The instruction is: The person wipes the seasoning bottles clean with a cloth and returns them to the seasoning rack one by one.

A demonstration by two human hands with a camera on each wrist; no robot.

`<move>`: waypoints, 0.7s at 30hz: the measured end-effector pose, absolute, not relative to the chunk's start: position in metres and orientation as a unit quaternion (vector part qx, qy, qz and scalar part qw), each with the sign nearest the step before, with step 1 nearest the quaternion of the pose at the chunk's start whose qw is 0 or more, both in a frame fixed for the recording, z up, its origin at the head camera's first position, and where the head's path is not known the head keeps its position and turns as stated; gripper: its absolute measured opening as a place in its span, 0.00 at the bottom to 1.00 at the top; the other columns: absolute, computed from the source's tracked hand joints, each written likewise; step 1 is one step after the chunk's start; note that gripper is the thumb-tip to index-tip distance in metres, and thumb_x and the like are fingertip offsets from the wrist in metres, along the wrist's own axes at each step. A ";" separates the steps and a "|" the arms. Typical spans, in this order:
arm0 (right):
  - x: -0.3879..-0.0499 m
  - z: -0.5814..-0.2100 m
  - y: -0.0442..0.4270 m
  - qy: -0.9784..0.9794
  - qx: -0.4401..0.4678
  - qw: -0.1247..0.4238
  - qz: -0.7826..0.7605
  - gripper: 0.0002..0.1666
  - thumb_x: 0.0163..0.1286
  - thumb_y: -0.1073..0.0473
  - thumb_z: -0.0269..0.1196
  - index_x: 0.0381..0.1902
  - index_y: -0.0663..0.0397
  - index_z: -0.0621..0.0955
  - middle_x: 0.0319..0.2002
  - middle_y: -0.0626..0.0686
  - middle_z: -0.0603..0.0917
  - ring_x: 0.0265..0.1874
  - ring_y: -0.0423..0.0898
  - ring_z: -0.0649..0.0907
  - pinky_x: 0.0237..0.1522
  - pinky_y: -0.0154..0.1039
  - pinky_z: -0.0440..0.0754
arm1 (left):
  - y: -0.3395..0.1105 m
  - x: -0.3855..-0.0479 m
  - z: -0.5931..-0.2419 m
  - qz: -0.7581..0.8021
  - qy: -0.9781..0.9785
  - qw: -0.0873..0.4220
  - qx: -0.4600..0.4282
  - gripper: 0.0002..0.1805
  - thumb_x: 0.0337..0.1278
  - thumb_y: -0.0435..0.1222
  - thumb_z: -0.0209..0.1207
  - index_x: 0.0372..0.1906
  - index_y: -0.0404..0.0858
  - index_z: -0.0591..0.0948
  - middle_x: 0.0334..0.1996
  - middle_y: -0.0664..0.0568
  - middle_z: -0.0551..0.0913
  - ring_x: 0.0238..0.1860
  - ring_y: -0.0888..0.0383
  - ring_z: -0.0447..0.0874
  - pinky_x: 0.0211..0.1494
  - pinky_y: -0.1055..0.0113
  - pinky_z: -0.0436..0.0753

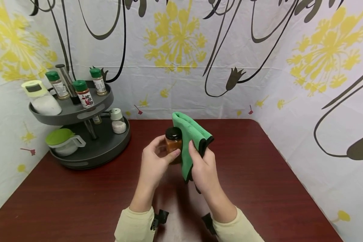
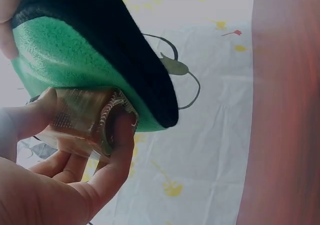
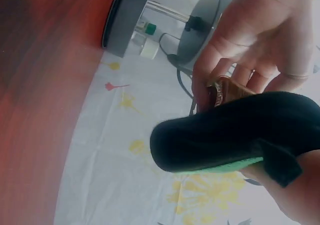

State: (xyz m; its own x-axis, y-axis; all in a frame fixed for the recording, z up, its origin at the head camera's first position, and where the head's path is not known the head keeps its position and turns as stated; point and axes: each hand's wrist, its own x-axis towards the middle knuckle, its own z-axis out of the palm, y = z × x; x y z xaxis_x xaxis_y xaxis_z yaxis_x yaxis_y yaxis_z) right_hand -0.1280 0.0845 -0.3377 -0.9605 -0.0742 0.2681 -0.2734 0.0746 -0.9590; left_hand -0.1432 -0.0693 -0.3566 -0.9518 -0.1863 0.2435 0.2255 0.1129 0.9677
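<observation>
My left hand (image 1: 155,159) grips a small glass jar (image 1: 173,145) of orange-brown contents with a black lid, held above the table. In the left wrist view the thumb lies along the jar's side (image 2: 75,112) and a finger reaches under its base. A folded green cloth (image 1: 191,134) with black edging is pinched in my right hand (image 1: 204,168), thumb on the near face. The cloth lies against the jar's right side. From the right wrist, the cloth's dark edge (image 3: 225,130) hides part of the jar (image 3: 232,91).
A two-tier grey rack (image 1: 96,151) stands at the back left of the dark red table (image 1: 245,188). Its upper tier bears green-capped spice bottles (image 1: 84,95), a metal cylinder and a white-filled container (image 1: 42,101). Below are a green-lidded pot (image 1: 62,143) and a shaker (image 1: 118,122). Patterned fabric (image 1: 181,94) hangs behind.
</observation>
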 end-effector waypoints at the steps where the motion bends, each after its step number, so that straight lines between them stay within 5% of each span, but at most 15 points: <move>1: -0.128 -0.338 0.084 -0.727 0.119 0.076 0.671 0.24 0.87 0.46 0.52 0.67 0.53 0.80 0.48 0.61 0.87 0.37 0.48 0.84 0.41 0.39 0.82 | -0.069 -0.143 -0.357 -0.665 -0.731 0.155 -0.013 0.29 0.59 0.29 0.75 0.66 0.41 0.83 0.57 0.43 0.88 0.58 0.46 0.89 0.61 0.51 0.88; 9: -0.129 -0.356 0.080 -0.729 0.118 0.050 0.672 0.25 0.87 0.46 0.52 0.69 0.55 0.78 0.54 0.60 0.87 0.47 0.50 0.87 0.49 0.41 0.86 | -0.071 -0.144 -0.356 -0.659 -0.732 0.170 -0.010 0.28 0.59 0.29 0.75 0.64 0.41 0.84 0.57 0.44 0.88 0.57 0.47 0.88 0.58 0.51 0.89; 21: -0.133 -0.376 0.080 -0.779 0.085 -0.004 0.622 0.26 0.86 0.41 0.53 0.55 0.58 0.83 0.46 0.59 0.88 0.41 0.45 0.86 0.46 0.42 0.84 | -0.072 -0.145 -0.357 -0.655 -0.735 0.173 0.003 0.29 0.59 0.30 0.75 0.66 0.40 0.83 0.59 0.43 0.88 0.59 0.46 0.88 0.61 0.48 0.88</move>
State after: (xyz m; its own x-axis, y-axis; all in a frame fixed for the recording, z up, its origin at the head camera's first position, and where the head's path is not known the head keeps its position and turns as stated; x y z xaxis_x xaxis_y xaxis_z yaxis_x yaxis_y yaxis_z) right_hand -0.1326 0.0804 -0.3756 -0.9854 -0.1387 0.0993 -0.1275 0.2123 -0.9689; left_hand -0.1455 -0.0720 -0.3570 -0.9402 -0.2314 0.2501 0.2219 0.1415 0.9648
